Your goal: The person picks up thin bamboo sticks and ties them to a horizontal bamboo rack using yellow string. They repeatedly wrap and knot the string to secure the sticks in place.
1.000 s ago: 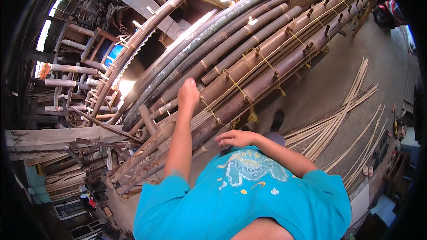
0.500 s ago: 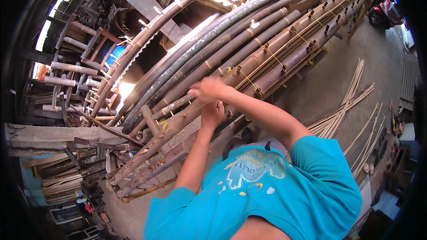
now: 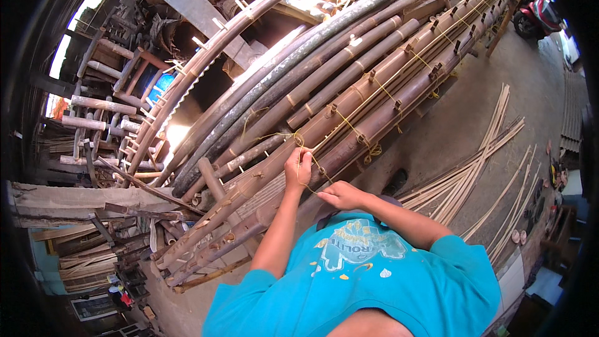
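Observation:
My left hand (image 3: 298,170) is closed in a pinch on a thin yellow string (image 3: 299,140), above a long pegged bamboo pole (image 3: 352,95). Lower and to the right, my right hand (image 3: 344,195) pinches the same string, which runs between both hands. A second pegged bamboo pole (image 3: 415,91) lies alongside the first, on my side. Between the poles lie long thin bamboo strips (image 3: 267,191), and yellow string ties cross over them at intervals farther up. The loose string end trails left over the far pole.
Several thick bamboo poles (image 3: 312,72) lie beyond the pegged pair. Loose pale bamboo strips (image 3: 468,181) are spread on the floor to the right. A curved pegged bamboo piece (image 3: 206,56) stands at left. A red motorcycle (image 3: 538,19) is parked far right.
My right hand has come down and toward me, from above the left hand to its lower right. My left hand has lifted slightly. The string now shows between them.

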The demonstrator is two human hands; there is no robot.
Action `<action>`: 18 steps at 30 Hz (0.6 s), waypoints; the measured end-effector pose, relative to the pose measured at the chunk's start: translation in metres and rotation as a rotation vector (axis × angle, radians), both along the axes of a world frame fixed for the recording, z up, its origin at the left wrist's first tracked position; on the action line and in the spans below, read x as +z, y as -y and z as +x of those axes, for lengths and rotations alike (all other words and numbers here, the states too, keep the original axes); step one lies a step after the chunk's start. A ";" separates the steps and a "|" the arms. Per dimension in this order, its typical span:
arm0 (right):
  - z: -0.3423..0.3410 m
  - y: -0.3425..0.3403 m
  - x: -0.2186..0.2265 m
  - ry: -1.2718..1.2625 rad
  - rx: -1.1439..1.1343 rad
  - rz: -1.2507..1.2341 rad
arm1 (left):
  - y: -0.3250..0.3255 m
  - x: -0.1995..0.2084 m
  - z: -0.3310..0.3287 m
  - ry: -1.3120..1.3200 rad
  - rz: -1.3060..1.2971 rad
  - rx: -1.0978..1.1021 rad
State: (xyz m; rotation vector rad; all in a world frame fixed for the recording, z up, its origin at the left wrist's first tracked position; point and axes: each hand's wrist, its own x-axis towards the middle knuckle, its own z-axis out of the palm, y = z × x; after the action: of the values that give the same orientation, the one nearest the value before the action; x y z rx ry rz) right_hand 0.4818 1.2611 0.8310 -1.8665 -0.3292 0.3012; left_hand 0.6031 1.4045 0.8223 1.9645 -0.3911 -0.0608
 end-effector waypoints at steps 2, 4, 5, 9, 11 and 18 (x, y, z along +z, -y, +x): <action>0.000 -0.005 -0.004 -0.082 0.018 -0.007 | 0.003 0.005 0.016 -0.175 -0.302 0.000; 0.005 0.003 0.011 -0.159 0.007 -0.027 | 0.015 0.027 0.046 -0.219 -0.582 0.009; 0.004 0.012 0.020 -0.162 0.007 0.009 | 0.018 0.041 0.065 -0.173 -0.713 0.032; -0.011 0.058 0.022 -0.318 0.012 0.491 | 0.012 0.008 0.139 0.148 0.097 0.172; -0.040 0.112 0.056 -0.210 -0.380 0.863 | 0.001 -0.038 0.155 0.034 0.621 0.136; -0.205 0.310 -0.029 0.314 -1.570 1.562 | -0.003 -0.047 0.236 -0.032 1.333 -0.256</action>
State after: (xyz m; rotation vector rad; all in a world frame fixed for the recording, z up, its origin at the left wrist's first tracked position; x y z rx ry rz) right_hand 0.2764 0.9508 0.8024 -0.1979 0.6153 -1.0559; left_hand 0.8393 1.4071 0.7755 3.1867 -0.6740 -0.6574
